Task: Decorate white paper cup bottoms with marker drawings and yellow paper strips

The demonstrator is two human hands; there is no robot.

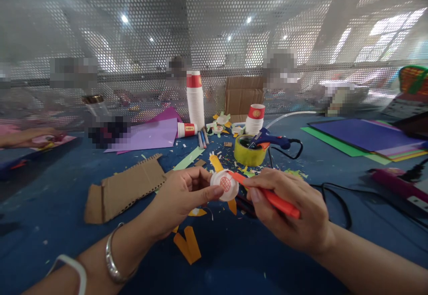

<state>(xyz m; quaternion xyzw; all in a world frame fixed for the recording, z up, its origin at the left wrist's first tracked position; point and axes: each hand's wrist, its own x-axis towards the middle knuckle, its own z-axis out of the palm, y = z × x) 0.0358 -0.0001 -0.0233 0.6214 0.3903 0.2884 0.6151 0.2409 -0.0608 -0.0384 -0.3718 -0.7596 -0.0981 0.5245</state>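
Observation:
My left hand (189, 193) pinches a small white paper-cup base (230, 191) between thumb and fingers. A red circle with a grid is drawn on its face. Orange paper strips (216, 163) show above and below it; whether they are attached I cannot tell. My right hand (284, 206) is closed around an orange-red marker (279, 202), its front end at the upper right of the white base. Folded orange paper pieces (187, 246) lie on the table below my hands.
Beyond my hands stand a roll of yellow tape (249, 154), a blue glue gun (272, 140) and stacked paper cups (195, 103). Cardboard (127, 186) lies left, purple sheets (150, 133) behind it. Coloured sheets (354, 134) and black cables (344, 190) are on the right. Another person's hand (30, 137) is far left.

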